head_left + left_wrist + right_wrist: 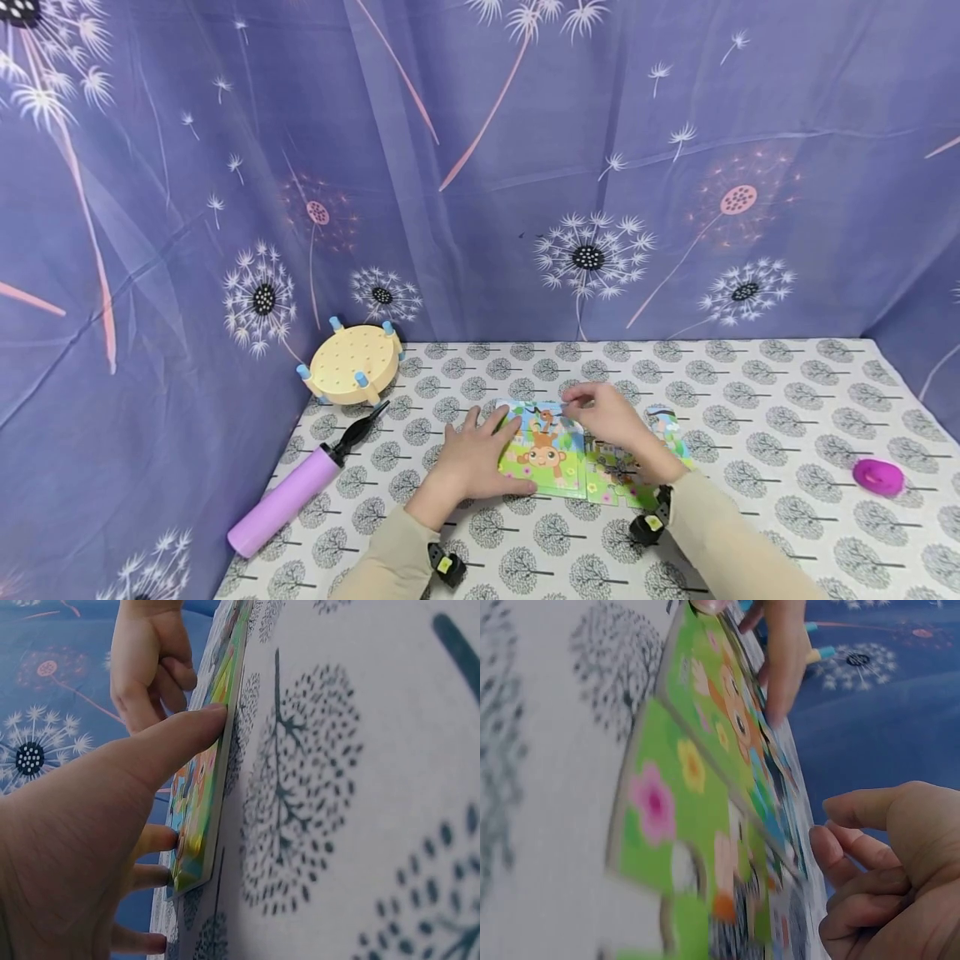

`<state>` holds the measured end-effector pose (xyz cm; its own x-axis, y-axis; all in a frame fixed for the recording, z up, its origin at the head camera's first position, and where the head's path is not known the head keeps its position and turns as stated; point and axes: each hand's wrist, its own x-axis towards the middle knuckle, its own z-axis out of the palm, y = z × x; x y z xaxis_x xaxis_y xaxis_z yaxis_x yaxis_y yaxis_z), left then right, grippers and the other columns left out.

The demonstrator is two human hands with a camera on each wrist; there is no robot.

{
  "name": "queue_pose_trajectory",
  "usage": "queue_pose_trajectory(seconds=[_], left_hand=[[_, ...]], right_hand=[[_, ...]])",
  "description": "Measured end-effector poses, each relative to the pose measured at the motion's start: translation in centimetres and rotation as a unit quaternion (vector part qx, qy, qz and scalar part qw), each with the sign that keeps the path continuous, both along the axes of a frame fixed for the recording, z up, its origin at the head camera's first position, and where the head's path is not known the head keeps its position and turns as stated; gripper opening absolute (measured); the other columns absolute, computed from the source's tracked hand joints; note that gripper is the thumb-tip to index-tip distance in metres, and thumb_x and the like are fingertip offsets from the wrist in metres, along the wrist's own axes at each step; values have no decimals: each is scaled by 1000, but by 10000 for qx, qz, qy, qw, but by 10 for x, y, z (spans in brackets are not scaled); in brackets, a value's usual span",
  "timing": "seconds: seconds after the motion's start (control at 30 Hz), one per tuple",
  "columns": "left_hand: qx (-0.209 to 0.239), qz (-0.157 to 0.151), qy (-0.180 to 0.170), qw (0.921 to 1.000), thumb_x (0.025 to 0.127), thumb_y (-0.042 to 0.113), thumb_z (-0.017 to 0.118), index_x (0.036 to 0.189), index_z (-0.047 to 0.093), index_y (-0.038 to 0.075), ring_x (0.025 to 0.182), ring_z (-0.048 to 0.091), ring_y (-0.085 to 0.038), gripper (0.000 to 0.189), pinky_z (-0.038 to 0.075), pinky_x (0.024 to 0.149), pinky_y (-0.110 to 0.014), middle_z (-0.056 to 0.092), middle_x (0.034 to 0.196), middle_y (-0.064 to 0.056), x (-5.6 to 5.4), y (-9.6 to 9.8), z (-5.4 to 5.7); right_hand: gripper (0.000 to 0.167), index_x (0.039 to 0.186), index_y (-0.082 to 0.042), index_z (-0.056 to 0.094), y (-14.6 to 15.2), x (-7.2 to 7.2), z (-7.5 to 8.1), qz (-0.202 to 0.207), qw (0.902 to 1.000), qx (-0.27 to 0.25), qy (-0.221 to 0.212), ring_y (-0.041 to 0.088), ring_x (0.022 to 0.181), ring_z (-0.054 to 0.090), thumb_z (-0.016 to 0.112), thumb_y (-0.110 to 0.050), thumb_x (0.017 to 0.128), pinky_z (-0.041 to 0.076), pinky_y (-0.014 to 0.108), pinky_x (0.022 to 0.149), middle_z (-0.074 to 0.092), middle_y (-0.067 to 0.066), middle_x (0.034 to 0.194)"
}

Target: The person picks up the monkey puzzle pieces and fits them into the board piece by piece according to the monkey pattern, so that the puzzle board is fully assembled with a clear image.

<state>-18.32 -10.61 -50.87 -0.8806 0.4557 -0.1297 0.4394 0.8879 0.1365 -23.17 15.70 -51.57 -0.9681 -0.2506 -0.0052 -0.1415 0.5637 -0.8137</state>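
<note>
Spreading left hand (480,458) wide over the 9 o'clock side of a monkey picture (547,457), touching without clutching, and, in the head view, curling right hand (611,418) by its 1 o'clock corner, showing nothing between fingertips. Seeing the picture lying flat on a tree-print tablecloth (555,546), low in view toward 6 o'clock, meeting a gappy jigsaw section (600,492) along its 3 o'clock side. Apparently steadying one half while fitting or lining up pieces; probably calling next for bringing a piece to a gap and pressing it level. Pointing sky toward 12 o'clock, grass toward 6; looking nearly square alone, but with the section added, stretching its long axis from 9 to 3. Also finding a purple pump (285,504) near 9 o'clock, an upturned stool (352,362) between 9 and 10, and a pink dish (879,477) at 3, all well apart.

Turning to the left wrist view: resting the thumb at the picture's near edge, fanning other fingers along another side, gripping nothing.

Turning to the right wrist view: showing cloth through the section's gaps toward 6 o'clock. Folding right fingers in at 4 o'clock, with no piece visible in hold.
</note>
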Motion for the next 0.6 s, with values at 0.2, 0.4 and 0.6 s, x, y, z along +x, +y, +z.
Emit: queue_pose_trajectory(seconds=[0.2,0.4,0.6], left_hand=[[-132,-18,111,9998,75,94,53,165,33,31,150,28,-47,111,32,104,-82,27,170,1,-1,2,-2],[-158,32,48,9999,75,95,53,165,32,32,151,26,-46,112,31,106,-81,25,171,2,-2,2,-3],[-235,-14,102,9997,76,95,51,165,31,31,152,25,-46,112,29,107,-82,24,171,0,-2,2,-5]], right_hand=[[25,117,-4,74,32,7,1,-260,9995,103,136,23,91,66,73,-18,97,55,36,73,72,5,101],[30,120,-3,72,72,13,7,-544,9983,169,98,18,70,61,74,-21,97,52,32,57,72,12,107],[33,122,0,70,111,15,7,-717,9966,366,169,22,78,65,74,-22,97,55,33,61,72,12,106]])
